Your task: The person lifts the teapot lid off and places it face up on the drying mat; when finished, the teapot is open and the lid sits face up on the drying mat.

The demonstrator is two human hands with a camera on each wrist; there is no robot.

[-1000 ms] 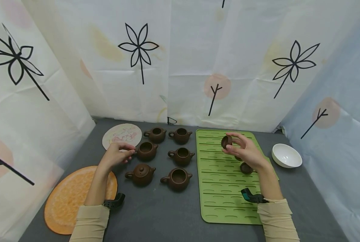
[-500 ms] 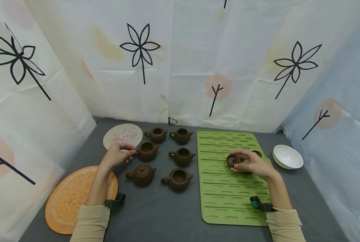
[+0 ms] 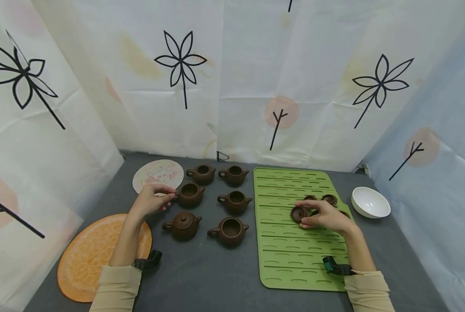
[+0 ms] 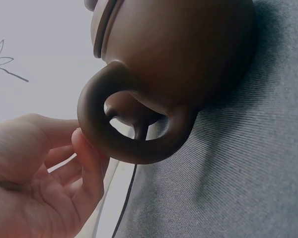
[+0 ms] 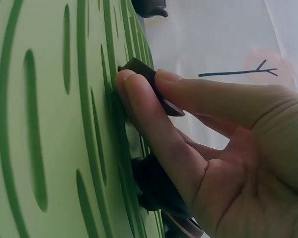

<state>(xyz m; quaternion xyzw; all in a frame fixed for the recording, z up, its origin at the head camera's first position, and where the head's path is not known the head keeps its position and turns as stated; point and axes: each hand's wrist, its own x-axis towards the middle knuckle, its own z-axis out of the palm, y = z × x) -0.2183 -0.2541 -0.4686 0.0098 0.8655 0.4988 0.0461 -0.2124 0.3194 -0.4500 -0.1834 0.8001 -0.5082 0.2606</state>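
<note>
My left hand [image 3: 154,202] pinches the handle of a small lidless brown teapot [image 3: 190,195] standing on the dark cloth. In the left wrist view, a lidded brown teapot [image 4: 179,54] fills the foreground and its looped handle overlaps my fingertips. Thumb and fingers of my right hand [image 3: 326,216] grip a small brown teacup [image 3: 298,214] by its rim, low over the green ridged mat [image 3: 283,255]. The right wrist view shows this cup [image 5: 145,71] tilted, close to the mat. Other brown teacups [image 3: 329,199] stand around the right hand, some partly hidden by it.
More lidless brown teapots [image 3: 234,202] stand in rows between the hands, left of the mat. A white bowl [image 3: 370,203] sits beyond the mat's right side. A pale round mat [image 3: 158,173] lies at back left, an orange round mat [image 3: 96,255] under the left forearm.
The right hand has brought the teacup down and nearer from above the mat's far part, turning its mouth upward. The left hand stays at the teapot handle.
</note>
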